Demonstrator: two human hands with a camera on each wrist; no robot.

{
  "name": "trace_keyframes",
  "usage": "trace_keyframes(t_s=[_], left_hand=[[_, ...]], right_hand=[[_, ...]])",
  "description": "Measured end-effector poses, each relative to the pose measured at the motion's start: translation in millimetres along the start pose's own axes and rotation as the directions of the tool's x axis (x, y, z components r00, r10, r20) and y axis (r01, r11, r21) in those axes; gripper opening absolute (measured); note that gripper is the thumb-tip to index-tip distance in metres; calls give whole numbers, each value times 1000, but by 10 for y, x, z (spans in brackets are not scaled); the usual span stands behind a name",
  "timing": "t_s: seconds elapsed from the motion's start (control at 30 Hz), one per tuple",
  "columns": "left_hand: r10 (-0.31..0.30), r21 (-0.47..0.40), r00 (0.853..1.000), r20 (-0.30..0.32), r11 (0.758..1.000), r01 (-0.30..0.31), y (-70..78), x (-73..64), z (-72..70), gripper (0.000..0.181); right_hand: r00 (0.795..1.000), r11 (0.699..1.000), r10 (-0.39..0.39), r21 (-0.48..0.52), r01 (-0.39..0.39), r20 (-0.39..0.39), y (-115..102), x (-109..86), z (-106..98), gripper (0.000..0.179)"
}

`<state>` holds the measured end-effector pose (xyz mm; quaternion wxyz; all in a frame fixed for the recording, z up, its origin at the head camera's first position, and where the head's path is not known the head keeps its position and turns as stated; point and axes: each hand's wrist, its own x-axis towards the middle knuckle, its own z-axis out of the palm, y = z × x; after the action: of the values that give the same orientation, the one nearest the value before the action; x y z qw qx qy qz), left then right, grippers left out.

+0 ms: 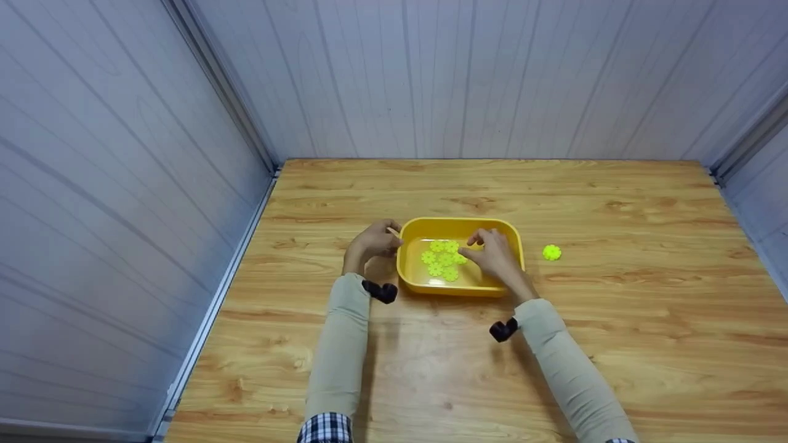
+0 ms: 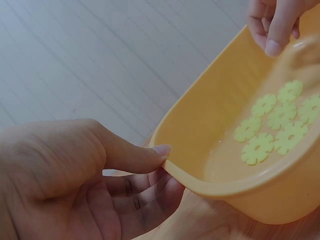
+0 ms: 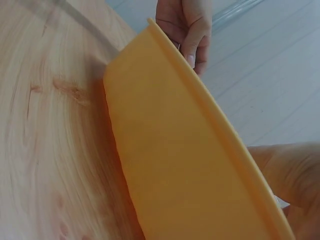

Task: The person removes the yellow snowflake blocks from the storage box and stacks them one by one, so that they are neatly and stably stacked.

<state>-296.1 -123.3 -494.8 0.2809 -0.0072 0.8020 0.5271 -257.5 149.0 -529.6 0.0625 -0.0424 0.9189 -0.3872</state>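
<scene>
A yellow plastic tub (image 1: 455, 219) stands on the wooden table with several bright yellow-green flower-shaped pieces (image 1: 446, 259) lying flat on its floor. My left hand (image 1: 374, 241) pinches the tub's left end; in the left wrist view its thumb presses on the rim (image 2: 220, 189) and the other fingers curl underneath. Over the right half of the tub reaches my right hand (image 1: 494, 253), thumb and fingers apart, with nothing visible between them. Its thumb tip overlaps the rightmost pieces in the head view. The tub's outer wall (image 3: 165, 135) hides most of the right hand in the right wrist view.
One more yellow-green flower-shaped piece (image 1: 551, 252) lies on the table (image 1: 646, 277) to the right of the tub. Pale panel walls (image 1: 455, 80) border the table behind and at both sides. A dark wrist device (image 1: 503, 330) sticks out near the right cuff.
</scene>
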Motion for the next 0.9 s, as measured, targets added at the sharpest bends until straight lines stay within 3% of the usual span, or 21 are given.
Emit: trace_keyframes(t_s=[0.57,0.9], left_hand=[[6,30,1000,-3,1000,-6,-2,-1,-7,33],[11,7,1000,-3,1000,-11,-2,-1,-2,32]], right_hand=[[997,998,23,-58,-19,76,44,71,73,31],[996,976,29,-218,-9,87,6,80,103,32]])
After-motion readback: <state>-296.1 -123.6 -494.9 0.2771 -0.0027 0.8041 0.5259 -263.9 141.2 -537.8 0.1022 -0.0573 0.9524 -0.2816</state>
